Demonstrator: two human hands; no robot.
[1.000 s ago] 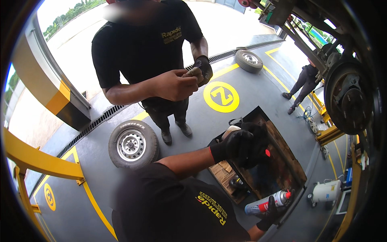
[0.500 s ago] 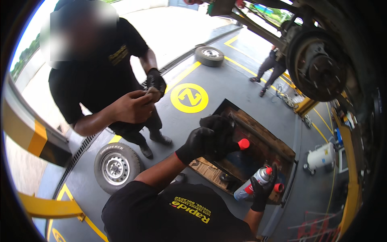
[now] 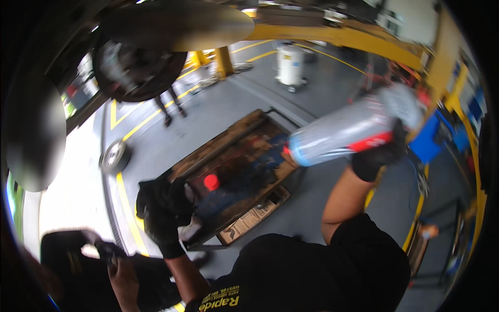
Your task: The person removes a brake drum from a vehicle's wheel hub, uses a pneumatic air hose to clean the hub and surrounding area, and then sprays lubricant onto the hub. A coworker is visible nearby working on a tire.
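My right hand (image 3: 382, 153), in a black glove, is wrapped round a silver, red and pale-blue aerosol can (image 3: 340, 127). The can is held up at the right, tilted, its pale-blue base toward the middle; its top is blurred. My left hand (image 3: 161, 218), also black-gloved, is closed at the left edge of a worn wooden tray cart (image 3: 244, 125). A dark bundle shows in its fingers, too blurred to name. Just right of it, a red cap (image 3: 211, 182) stands over the cart top. Another small red piece (image 3: 286, 149) shows beside the can's base.
Overhead at the left hang a brake disc and hub (image 3: 138, 73). A co-worker (image 3: 125, 275) is at the lower left, hands together. A wheel (image 3: 115, 157) lies on the floor. Farther off are a white cylinder unit (image 3: 291, 65), a yellow lift beam (image 3: 332, 37) and another person's legs (image 3: 169, 106).
My view has swung to the right. The can has risen in my right hand from above the cart, out to the right and nearer. My left hand remains closed near the cart.
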